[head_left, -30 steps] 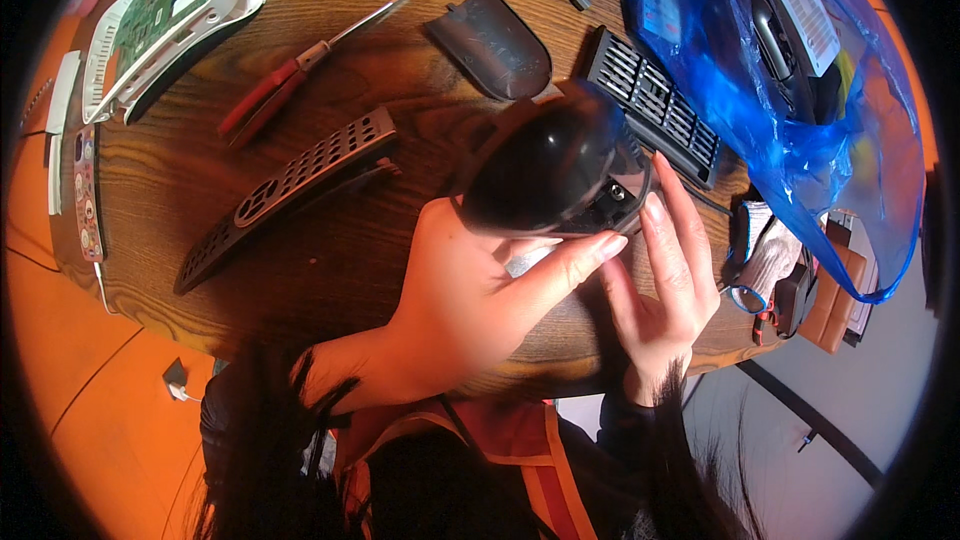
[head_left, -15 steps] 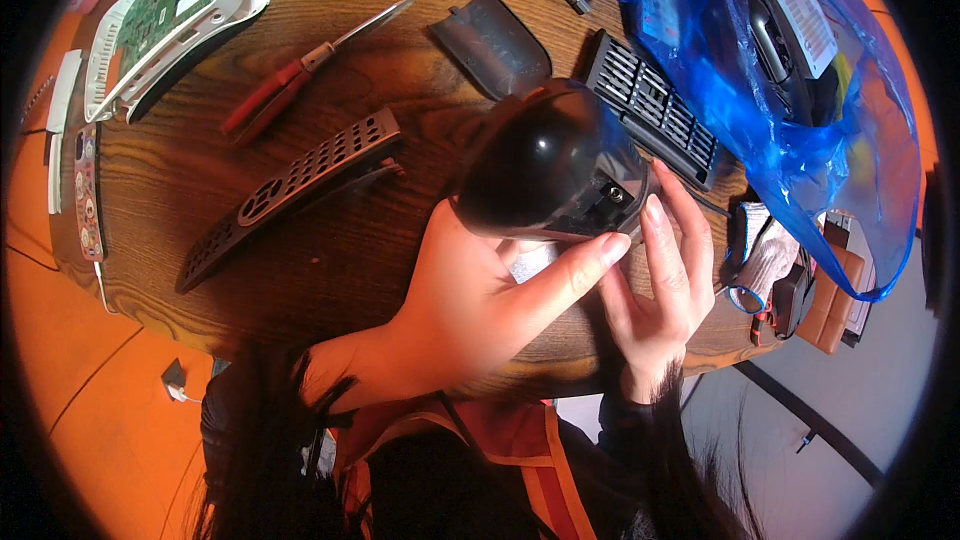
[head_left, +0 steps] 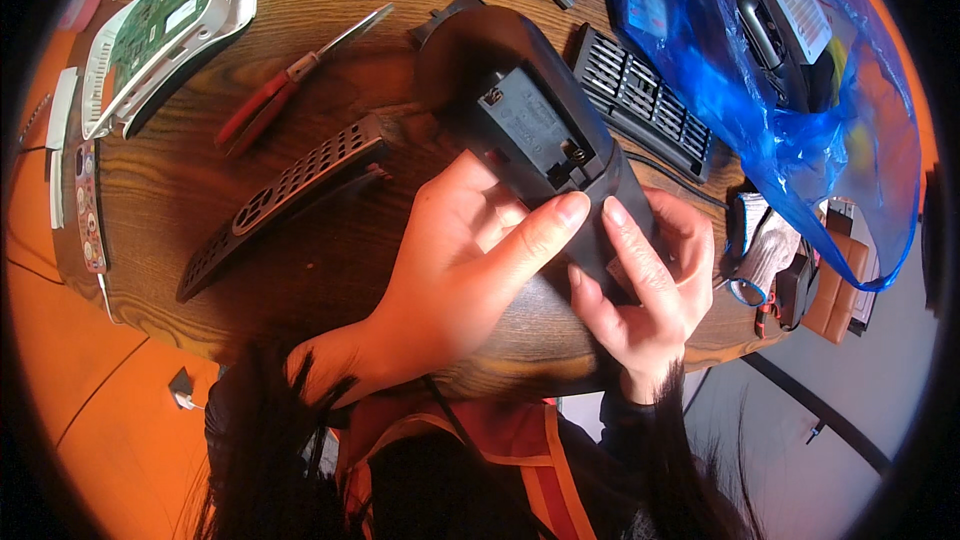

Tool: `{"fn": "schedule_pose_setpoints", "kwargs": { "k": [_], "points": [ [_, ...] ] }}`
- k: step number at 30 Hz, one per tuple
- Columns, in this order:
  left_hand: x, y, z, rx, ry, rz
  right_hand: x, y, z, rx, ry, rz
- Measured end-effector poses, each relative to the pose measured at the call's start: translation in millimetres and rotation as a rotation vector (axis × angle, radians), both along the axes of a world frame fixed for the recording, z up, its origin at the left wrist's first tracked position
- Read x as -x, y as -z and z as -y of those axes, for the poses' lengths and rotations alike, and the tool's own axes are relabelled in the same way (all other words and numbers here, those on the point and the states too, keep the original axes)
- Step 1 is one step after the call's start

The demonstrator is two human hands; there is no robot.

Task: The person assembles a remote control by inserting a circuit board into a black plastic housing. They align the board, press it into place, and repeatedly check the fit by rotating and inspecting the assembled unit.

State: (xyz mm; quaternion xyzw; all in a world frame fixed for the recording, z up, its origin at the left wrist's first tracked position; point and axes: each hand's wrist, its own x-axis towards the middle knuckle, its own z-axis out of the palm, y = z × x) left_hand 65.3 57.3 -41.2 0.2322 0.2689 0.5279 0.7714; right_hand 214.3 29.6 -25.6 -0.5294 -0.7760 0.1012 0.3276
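Observation:
Between both hands I hold a black plastic handset casing [head_left: 535, 120], tilted, its battery compartment uncovered and metal contacts showing inside. My left hand [head_left: 440, 260] grips its lower left side, thumb on the edge below the compartment. My right hand [head_left: 655, 285] wraps the near right end with curled fingers, its fingertip next to the left thumb. Behind the casing a black curved cover [head_left: 440, 18] is partly hidden. To the left lies a dark remote faceplate [head_left: 300, 180] with rows of button holes.
A red-handled screwdriver [head_left: 290, 80] lies at the left. Farther left is a white housing with a green circuit board [head_left: 170, 15]. A black bit case [head_left: 645, 105] and a blue plastic bag [head_left: 700, 60] occupy the right; a work glove [head_left: 768, 245] lies nearer.
The casing has been turned over from its glossy rounded side, so the battery compartment now faces up. Both hands have shifted their grip on it. The view has shifted slightly.

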Motion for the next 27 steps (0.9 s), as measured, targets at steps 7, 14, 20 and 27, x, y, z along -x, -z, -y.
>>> {"fn": "schedule_pose_setpoints", "kwargs": {
  "k": [7, 14, 20, 27],
  "points": [
    [2.0, 5.1, -2.4, 0.110, 0.084, -0.023, -0.1, -0.5, 2.5, 0.120, 0.021, 0.044],
    [4.6, 4.9, -9.8, 0.195, 0.109, -0.080, -1.8, -12.7, 5.4, 0.309, -0.072, -0.178],
    [13.7, -3.3, -14.2, 0.176, 0.159, -0.080, -8.2, -19.0, 3.1, 0.288, -0.185, -0.215],
    [13.8, -4.9, -15.2, 0.208, 0.161, -0.107, -9.7, -18.7, 3.1, 0.273, -0.186, -0.174]
  ]
}}
